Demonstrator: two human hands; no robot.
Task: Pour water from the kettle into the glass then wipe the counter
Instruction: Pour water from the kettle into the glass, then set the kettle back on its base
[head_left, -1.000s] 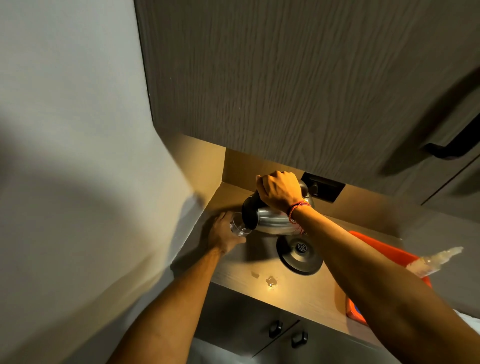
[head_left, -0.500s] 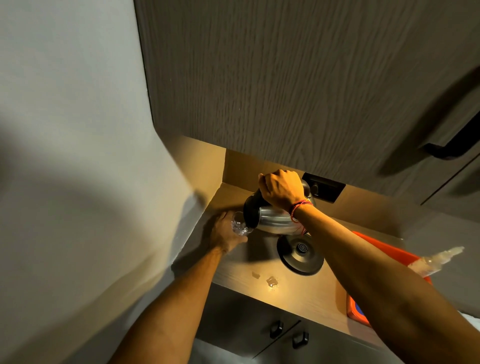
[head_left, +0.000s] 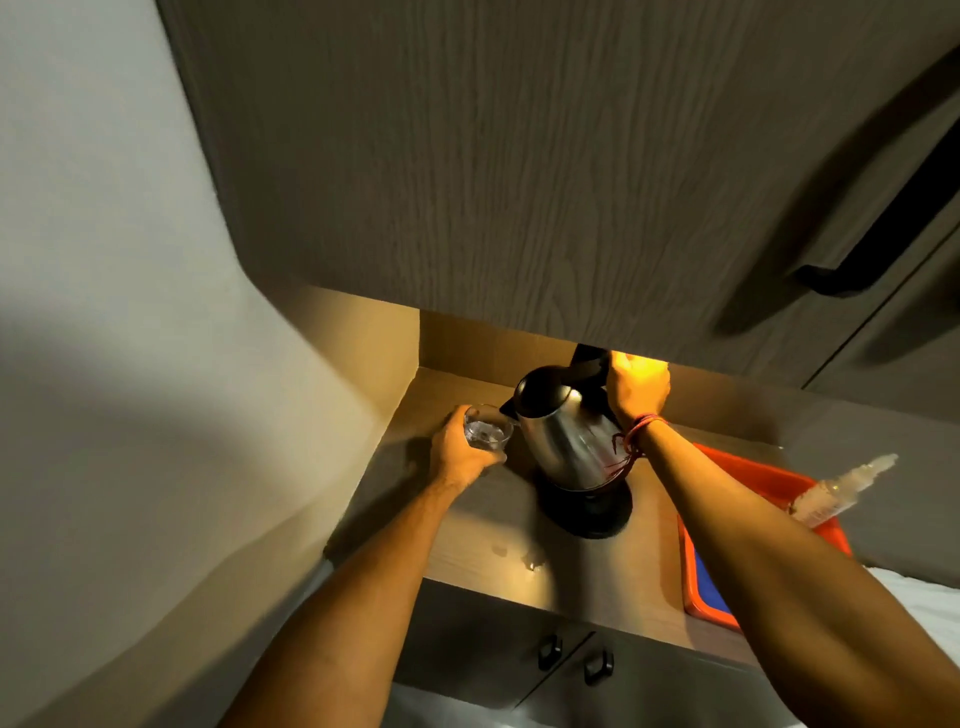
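Observation:
A steel kettle with a black lid stands nearly upright on its black round base on the wooden counter. My right hand grips the kettle's black handle at the back. The kettle's spout points left toward a clear glass with water in it. My left hand is wrapped around the glass, just left of the kettle. A few water drops lie on the counter near the front edge.
An orange tray with a blue item inside sits at the right, partly behind my right arm. A clear plastic bottle lies across its far corner. A dark upper cabinet overhangs the counter. The wall is close on the left.
The kettle went from tilted over the glass to nearly upright on its base. My right hand moved back and right with the handle. My left hand stays on the glass.

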